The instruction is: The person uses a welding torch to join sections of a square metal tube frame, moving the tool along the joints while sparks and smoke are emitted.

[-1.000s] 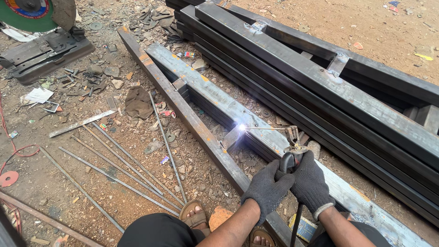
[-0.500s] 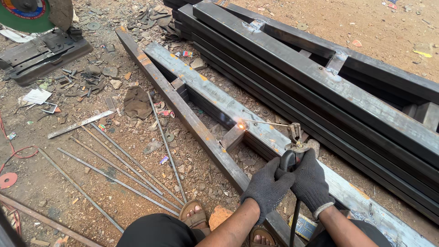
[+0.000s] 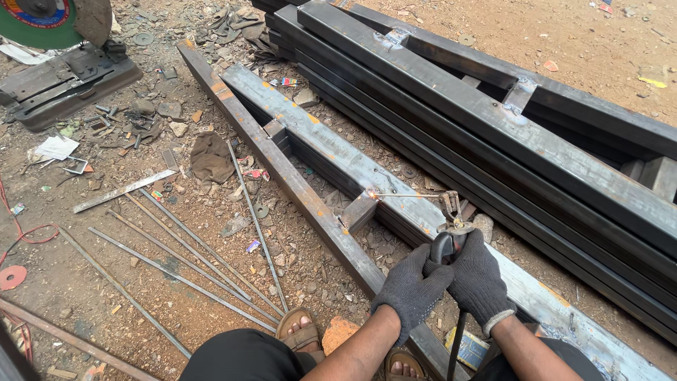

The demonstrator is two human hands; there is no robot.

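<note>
Both my gloved hands grip the black handle of a welding electrode holder (image 3: 448, 233). My left hand (image 3: 411, 288) wraps it from the left, my right hand (image 3: 477, 280) from the right. A thin electrode rod (image 3: 405, 195) runs left from the holder's jaws. Its tip glows orange at a short steel cross piece (image 3: 360, 211) set between two long rusty steel bars (image 3: 296, 183). The wider bar (image 3: 331, 141) lies just behind the cross piece.
A stack of dark welded steel tubes (image 3: 493, 120) fills the right. Several thin rods (image 3: 183, 268) lie on the dirt at left, with a flat strip (image 3: 123, 190), scrap bits and a cut-off saw (image 3: 56, 63) at top left. My sandalled foot (image 3: 300, 331) is below.
The bright white arc at the cross piece has died down to a small orange glow. My hands and the holder have stayed in nearly the same place.
</note>
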